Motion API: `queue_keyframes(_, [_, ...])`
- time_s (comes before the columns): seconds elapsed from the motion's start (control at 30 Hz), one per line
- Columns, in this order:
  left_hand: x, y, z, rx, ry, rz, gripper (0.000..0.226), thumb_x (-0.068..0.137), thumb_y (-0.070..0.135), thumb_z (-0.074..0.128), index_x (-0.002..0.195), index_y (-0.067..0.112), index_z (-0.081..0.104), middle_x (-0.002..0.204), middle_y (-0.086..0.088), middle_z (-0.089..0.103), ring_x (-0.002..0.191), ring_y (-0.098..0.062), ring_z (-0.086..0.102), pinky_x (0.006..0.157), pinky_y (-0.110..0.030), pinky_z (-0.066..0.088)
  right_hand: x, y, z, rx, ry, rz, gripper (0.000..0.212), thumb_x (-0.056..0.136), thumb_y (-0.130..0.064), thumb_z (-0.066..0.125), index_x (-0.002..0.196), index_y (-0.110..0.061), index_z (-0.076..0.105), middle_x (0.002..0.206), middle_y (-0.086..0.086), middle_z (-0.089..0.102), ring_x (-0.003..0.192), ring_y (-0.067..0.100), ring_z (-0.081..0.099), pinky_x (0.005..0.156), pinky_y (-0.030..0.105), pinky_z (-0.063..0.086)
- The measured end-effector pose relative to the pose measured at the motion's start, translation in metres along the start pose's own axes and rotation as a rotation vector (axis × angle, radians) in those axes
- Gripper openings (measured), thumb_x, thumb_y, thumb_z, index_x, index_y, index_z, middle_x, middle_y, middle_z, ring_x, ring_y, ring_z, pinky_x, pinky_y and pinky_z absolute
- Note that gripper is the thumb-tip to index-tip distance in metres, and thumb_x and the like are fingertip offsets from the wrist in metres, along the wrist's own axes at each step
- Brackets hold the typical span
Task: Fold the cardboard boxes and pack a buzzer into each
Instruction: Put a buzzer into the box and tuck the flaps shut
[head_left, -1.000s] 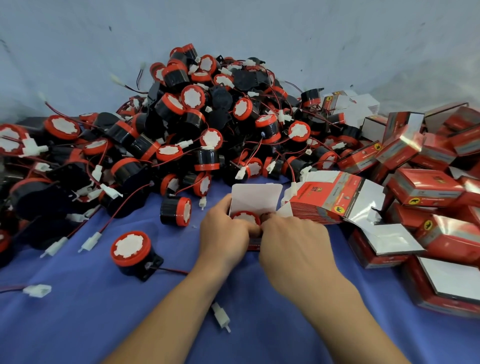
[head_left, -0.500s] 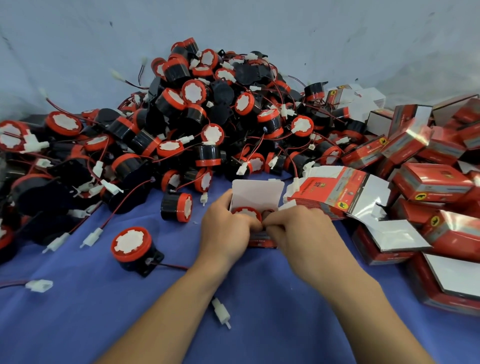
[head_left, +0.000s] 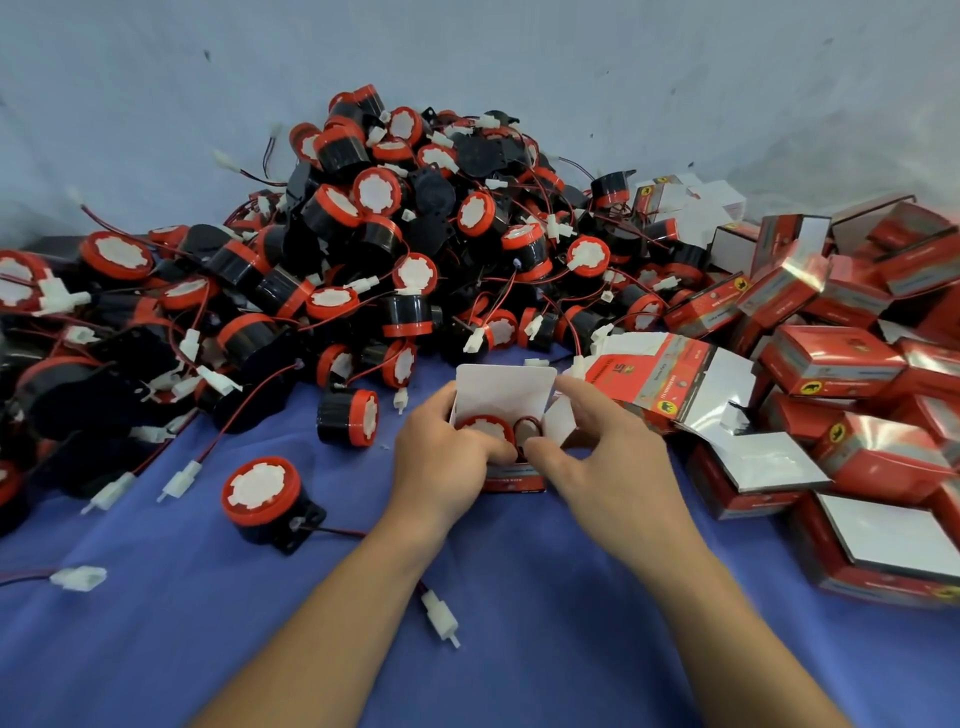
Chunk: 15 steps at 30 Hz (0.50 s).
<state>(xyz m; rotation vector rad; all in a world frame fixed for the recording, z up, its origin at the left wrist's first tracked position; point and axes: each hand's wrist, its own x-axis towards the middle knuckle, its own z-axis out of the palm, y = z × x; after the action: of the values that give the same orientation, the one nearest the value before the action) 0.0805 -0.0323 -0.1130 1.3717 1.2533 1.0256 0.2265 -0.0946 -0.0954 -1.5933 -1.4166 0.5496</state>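
At the middle of the tabletop (head_left: 519, 597), the left hand (head_left: 441, 462) grips the open box (head_left: 514, 480) by its left wall, with the buzzer (head_left: 485, 428) seated inside. The right hand (head_left: 608, 457), fingers spread and holding nothing, thumbs down the red wire (head_left: 527, 428) loop. Recommended: tuck the loop fully below the rim before closing the white top flap (head_left: 501, 389). Print on the flat cartons (head_left: 649, 374) alongside is illegible; only a yellow round emblem with a black animal figure shows.

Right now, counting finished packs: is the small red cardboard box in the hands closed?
No: the small red cardboard box has its white top flap standing open, showing the red-faced black buzzer inside.
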Motion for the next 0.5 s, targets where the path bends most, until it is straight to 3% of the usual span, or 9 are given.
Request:
queue_keyframes(0.1, [0.001, 0.000, -0.001, -0.006, -0.007, -0.001, 0.050, 0.056, 0.012, 0.075, 0.097, 0.038, 0.076, 0.092, 0.014, 0.078, 0.086, -0.008, 0.073, 0.074, -0.037, 0.060, 0.004, 0.003, 0.005, 0.026, 0.038, 0.090, 0.047, 0.085, -0.030, 0.075, 0.127, -0.046, 0.062, 0.093, -0.018, 0.074, 0.082, 0.008, 0.068, 0.068, 0.021, 0.053])
queue_keyframes(0.17, [0.002, 0.001, -0.001, -0.014, -0.015, -0.011, 0.052, 0.051, 0.014, 0.073, 0.097, 0.038, 0.076, 0.091, 0.014, 0.078, 0.084, -0.007, 0.072, 0.071, -0.034, 0.059, 0.010, 0.001, 0.008, 0.017, 0.087, 0.150, 0.035, 0.080, -0.028, 0.079, 0.112, -0.038, 0.070, 0.084, -0.014, 0.076, 0.076, 0.008, 0.070, 0.068, 0.030, 0.056])
queue_keyframes(0.23, [0.002, 0.001, 0.000, -0.021, -0.021, -0.017, 0.054, 0.049, 0.014, 0.073, 0.097, 0.038, 0.076, 0.090, 0.014, 0.078, 0.082, -0.006, 0.072, 0.069, -0.032, 0.059, 0.019, -0.003, 0.009, 0.010, 0.088, 0.201, 0.020, 0.076, -0.024, 0.080, 0.093, -0.034, 0.074, 0.074, -0.012, 0.075, 0.069, 0.009, 0.069, 0.061, 0.031, 0.056])
queue_keyframes(0.33, [0.000, 0.001, 0.001, -0.014, -0.031, 0.001, 0.056, 0.050, 0.014, 0.071, 0.101, 0.037, 0.076, 0.093, 0.014, 0.078, 0.084, -0.006, 0.072, 0.073, -0.036, 0.062, 0.026, -0.005, 0.016, -0.024, 0.080, 0.251, 0.009, 0.077, -0.019, 0.073, 0.080, -0.028, 0.073, 0.067, -0.007, 0.072, 0.065, 0.016, 0.064, 0.052, 0.029, 0.046])
queue_keyframes(0.5, [-0.001, 0.000, 0.002, -0.007, -0.042, 0.008, 0.055, 0.051, 0.011, 0.069, 0.102, 0.032, 0.075, 0.093, 0.008, 0.079, 0.089, -0.013, 0.074, 0.076, -0.039, 0.063, 0.021, -0.006, 0.034, -0.149, 0.165, 0.307, 0.009, 0.091, -0.022, 0.057, 0.093, -0.025, 0.065, 0.084, -0.002, 0.069, 0.083, 0.027, 0.061, 0.065, 0.036, 0.044])
